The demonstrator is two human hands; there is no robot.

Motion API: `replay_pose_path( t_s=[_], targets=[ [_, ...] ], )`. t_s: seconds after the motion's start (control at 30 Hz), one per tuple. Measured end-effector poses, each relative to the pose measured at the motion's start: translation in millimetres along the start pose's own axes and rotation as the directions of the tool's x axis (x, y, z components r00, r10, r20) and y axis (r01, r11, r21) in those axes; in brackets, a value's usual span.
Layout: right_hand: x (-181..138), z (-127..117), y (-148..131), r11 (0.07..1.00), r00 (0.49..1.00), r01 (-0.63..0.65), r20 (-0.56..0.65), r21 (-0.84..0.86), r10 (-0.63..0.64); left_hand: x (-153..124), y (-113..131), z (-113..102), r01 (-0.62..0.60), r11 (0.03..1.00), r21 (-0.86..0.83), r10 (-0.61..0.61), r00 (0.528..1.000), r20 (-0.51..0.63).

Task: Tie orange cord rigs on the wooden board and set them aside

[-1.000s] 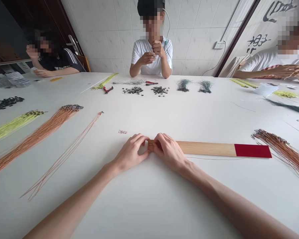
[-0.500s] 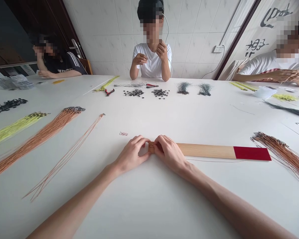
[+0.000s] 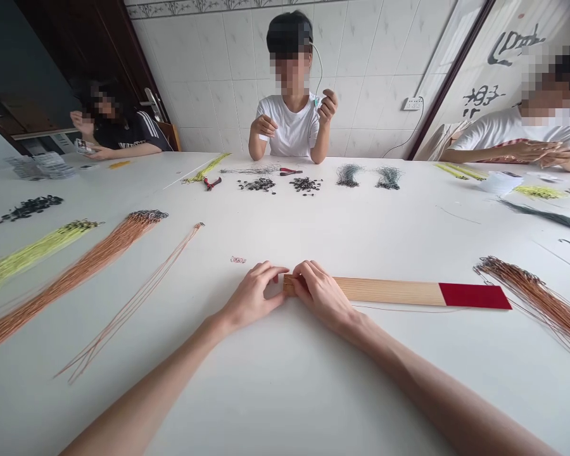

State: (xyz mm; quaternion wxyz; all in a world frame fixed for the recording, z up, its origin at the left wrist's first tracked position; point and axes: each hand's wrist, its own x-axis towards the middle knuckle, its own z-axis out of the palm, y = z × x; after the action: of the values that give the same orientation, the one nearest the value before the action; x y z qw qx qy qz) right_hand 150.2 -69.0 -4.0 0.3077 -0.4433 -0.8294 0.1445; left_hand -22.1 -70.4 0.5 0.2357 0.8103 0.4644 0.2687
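Note:
A long flat wooden strip (image 3: 389,290) with a dark red right end lies across the table before me. At its left end, my left hand (image 3: 254,292) has thumb and index finger bent around the strip's corners, one at the upper edge and one at the lower. My right hand (image 3: 322,290) rests over the strip just beside it, fingers curled down in a pinch; what lies between those fingertips is hidden. From beneath the right hand a thin orange line (image 3: 408,310) runs rightward along the strip's lower edge.
Orange line bundles lie left (image 3: 90,269) and right (image 3: 536,288), with a few loose orange lines (image 3: 137,297) nearer. A yellow bundle (image 3: 38,253) lies far left. Across the table are black pieces (image 3: 306,184), red-handled pliers (image 3: 212,183) and green bundles (image 3: 348,175). Three people sit around the table.
The view has tilted up slightly. My left index fingertip has lifted a little from the strip's upper corner; my right hand keeps its place. The person opposite has raised one hand outward.

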Motion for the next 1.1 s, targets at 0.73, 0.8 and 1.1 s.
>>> replay_pose_path(
  t_s=[0.73,0.8,1.1],
  targets=[
    [-1.0,4.1,3.5,1.000,1.000,0.000,-0.003,-0.001,0.000,4.2,-0.2,2.3,-0.118,0.993,0.024,0.120,0.971,-0.205],
    [-0.9,4.0,3.3,1.000,1.000,-0.011,-0.009,0.014,0.011,5.1,0.7,0.2,-0.095,0.994,-0.047,0.082,0.970,-0.229],
    [0.0,1.8,0.7,0.998,1.000,0.029,0.000,-0.048,-0.029,7.2,-1.5,-29.1,0.156,0.822,-0.548,-0.256,0.960,-0.111]
  ],
)
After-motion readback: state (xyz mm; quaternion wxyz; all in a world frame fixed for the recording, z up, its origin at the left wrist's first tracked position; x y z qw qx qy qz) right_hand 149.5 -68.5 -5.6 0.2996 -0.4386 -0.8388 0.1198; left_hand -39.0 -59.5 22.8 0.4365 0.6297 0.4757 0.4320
